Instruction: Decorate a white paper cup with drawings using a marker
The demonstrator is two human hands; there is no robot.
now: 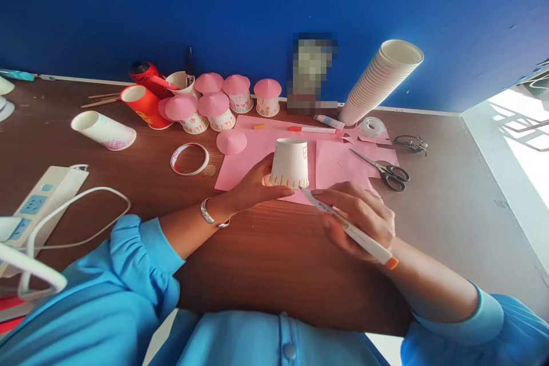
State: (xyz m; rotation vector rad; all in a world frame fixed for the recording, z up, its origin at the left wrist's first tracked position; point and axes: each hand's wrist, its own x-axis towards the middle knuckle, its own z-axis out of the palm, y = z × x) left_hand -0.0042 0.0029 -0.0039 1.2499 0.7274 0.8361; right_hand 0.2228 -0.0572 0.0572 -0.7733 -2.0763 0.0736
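An upside-down white paper cup point(290, 161) stands on pink paper point(334, 163) at the table's middle, with short orange strokes along its lower rim. My left hand point(253, 186) grips the cup's lower left side, fingers closed round it. My right hand point(362, 217) pinches a white marker with an orange end point(351, 230), its tip touching the cup's lower right rim.
Several cups with pink cone lids point(217, 110) stand behind, with a loose pink cone point(231, 141), a tape ring point(189, 158), scissors point(386, 171), a second marker point(312, 129), a leaning cup stack point(380, 77), a red cup point(143, 104), a lying cup point(103, 130) and a power strip point(36, 203).
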